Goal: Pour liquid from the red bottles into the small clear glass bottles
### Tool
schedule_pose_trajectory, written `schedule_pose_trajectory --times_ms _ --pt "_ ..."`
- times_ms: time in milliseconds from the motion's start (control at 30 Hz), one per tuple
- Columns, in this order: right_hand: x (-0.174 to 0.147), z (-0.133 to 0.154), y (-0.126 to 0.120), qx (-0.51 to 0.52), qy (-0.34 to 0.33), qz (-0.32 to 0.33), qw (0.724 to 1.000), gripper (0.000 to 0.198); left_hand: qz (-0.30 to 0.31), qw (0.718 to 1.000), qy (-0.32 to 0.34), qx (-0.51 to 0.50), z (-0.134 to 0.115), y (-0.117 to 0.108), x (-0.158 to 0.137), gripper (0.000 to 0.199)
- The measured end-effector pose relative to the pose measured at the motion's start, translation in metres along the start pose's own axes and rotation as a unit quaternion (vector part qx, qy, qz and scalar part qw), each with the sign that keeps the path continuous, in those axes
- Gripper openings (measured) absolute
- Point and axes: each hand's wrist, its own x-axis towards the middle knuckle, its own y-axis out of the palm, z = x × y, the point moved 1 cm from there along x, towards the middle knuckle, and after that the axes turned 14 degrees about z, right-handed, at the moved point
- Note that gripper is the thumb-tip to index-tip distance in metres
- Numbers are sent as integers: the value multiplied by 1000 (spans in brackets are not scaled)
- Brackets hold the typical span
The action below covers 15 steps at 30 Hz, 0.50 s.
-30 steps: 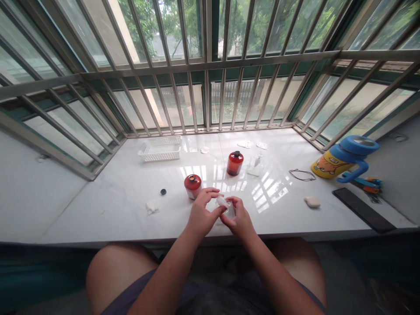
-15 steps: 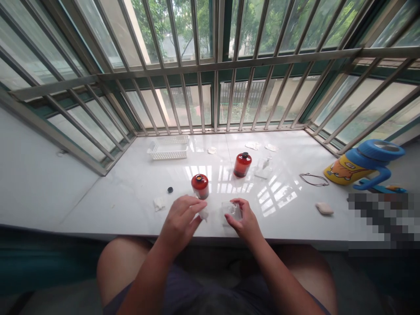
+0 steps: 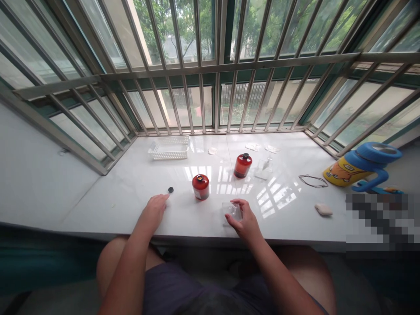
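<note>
My right hand [image 3: 245, 222] grips a small clear glass container [image 3: 232, 209] that rests on the white counter [image 3: 288, 218] near its front edge. My left hand [image 3: 153, 211] lies palm down on the counter further left, its fingertips just short of a small black cap [image 3: 170, 189]. Whatever is under this hand is hidden. Between the hands, slightly further back, stands an uncapped red-brown bottle [image 3: 200, 186]. A second red-brown bottle [image 3: 243, 165] with a black cap stands behind it to the right.
A white slotted basket [image 3: 169, 151] sits at the back left under the window bars. White pads [image 3: 212, 151] and a small clear bottle [image 3: 264, 168] lie at the back. At right are a cord loop [image 3: 313, 180], a white lump [image 3: 323, 209] and a blue-and-yellow jug [image 3: 361, 166].
My hands have separated. The left hand, which pinched a small white piece, has slid left over the white wad near the black cap. The right hand set the clear container on the counter.
</note>
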Motion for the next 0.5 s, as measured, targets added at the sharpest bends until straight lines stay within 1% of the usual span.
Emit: schedule_pose_trajectory --times_ms 100,200,267,300,367,433,500 --pt "0 1 0 -3 -4 1 1000 52 -32 999 18 -21 -19 -3 -2 45" --pt "0 1 0 -8 -7 -4 1000 51 -61 996 34 -61 -54 -11 0 42" --pt "0 1 0 -10 -11 -7 1000 51 -69 992 30 -102 -78 -14 6 42" --pt "0 0 0 -10 -13 -7 1000 51 -68 989 22 -127 -90 -14 11 46" --pt "0 0 -1 -8 -16 -4 1000 51 -55 982 -3 -180 -108 -12 26 61" --pt "0 1 -1 -3 -16 -1 1000 51 -31 972 -27 -231 -122 -6 43 78" --pt "1 1 -1 2 -16 -1 1000 52 -7 962 -37 -271 -131 1 61 87"
